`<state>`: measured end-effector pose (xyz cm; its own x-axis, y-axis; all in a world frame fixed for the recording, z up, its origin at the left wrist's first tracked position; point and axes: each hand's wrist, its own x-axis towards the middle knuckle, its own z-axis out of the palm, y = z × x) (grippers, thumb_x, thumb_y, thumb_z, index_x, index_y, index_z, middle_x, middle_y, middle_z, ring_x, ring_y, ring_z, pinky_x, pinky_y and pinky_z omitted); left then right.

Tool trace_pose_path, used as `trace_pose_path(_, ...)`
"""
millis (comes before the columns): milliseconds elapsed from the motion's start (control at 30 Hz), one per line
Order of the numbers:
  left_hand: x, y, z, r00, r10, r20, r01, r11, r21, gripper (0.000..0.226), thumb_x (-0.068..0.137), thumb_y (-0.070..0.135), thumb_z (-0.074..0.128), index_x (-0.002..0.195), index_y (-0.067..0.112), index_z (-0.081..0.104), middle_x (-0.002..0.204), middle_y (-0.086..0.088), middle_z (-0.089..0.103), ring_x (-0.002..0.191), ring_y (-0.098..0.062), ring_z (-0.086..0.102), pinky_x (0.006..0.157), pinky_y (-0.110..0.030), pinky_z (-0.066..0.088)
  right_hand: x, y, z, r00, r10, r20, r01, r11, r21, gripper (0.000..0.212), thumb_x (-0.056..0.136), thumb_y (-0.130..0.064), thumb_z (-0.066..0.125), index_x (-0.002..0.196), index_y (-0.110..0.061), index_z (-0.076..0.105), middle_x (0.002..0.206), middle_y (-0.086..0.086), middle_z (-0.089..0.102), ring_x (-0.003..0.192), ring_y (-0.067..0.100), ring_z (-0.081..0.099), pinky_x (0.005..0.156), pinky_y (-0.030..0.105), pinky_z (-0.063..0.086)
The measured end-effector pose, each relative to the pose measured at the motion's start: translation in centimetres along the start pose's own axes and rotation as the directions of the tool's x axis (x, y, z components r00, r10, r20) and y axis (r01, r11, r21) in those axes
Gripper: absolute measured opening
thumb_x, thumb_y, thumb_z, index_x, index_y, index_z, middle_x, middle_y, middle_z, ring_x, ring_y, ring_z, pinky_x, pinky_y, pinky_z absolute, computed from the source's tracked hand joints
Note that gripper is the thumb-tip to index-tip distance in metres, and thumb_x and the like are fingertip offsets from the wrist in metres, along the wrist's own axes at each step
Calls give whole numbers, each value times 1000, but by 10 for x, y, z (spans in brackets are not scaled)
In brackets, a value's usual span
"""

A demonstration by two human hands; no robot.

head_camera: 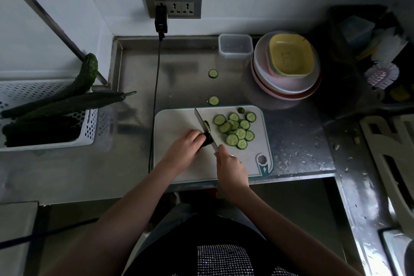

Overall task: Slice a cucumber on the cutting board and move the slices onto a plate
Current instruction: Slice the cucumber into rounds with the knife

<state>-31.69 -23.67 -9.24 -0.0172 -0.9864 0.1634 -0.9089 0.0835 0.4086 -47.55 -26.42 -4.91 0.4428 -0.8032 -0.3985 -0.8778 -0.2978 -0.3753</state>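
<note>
Bench (186, 67) of steel runs across the view, wall socket strip (172, 5) behind it with a black charger (161, 19) plugged in. White basket (48, 116) at far left holds whole cucumbers (74, 101). Stack of plates (286, 76) sits back right, yellow square bowl (291, 57) on top, clear plastic box (235, 45) just beside it.

Cutting board (179, 123), white, lies near the bench's front edge. Both forearms reach in from below, converging on the board. Left hand (186, 144) arches over the cucumber stub (207, 138), fingers curled down and clamped on it, knuckles up; stub mostly hidden under the hand. Right hand (231, 169) is wrapped around the knife handle, fingers closed on it, index finger extended along the spine. Knife (205, 129) blade angles up-left across the board, edge against the stub's cut end.

Pile of slices (236, 130) overlaps on the board right of the blade. Two stray slices (213, 87) lie on the bench behind the board, apart from each other. Cucumber end piece (240, 110) rests at the board's far edge.
</note>
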Motion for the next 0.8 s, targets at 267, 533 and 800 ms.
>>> trace_pose_path(267,1,0,-1,1000,-21,4,21,999,-34,44,53,-7,79,93,3,63,95,-12,62,94,-20,46,51,-34,55,8,1,8,999,27,29,-27,1000,-7,16,102,-26,29,108,-13,37,92,19,64,84,38,63,64,42,46)
trace_pose_path(533,1,-3,1,999,-13,44,14,1000,-10,42,55,-8,74,93,4,61,96,-11,61,92,-26,55,54,-37,56,15,2,11,997,38,69,-36,999,-33,8,99,-13,32,106,-13,36,94,20,64,85,39,62,63,39,42)
trace_pose_path(800,0,1,0,1000,23,18,-24,995,92,32,62,-3,76,90,5,63,91,-9,60,85,-24,60,49,-33,55,13,11,2,995,65,75,-69,996,50,17,101,-29,32,102,-14,38,90,19,63,83,38,62,66,41,47)
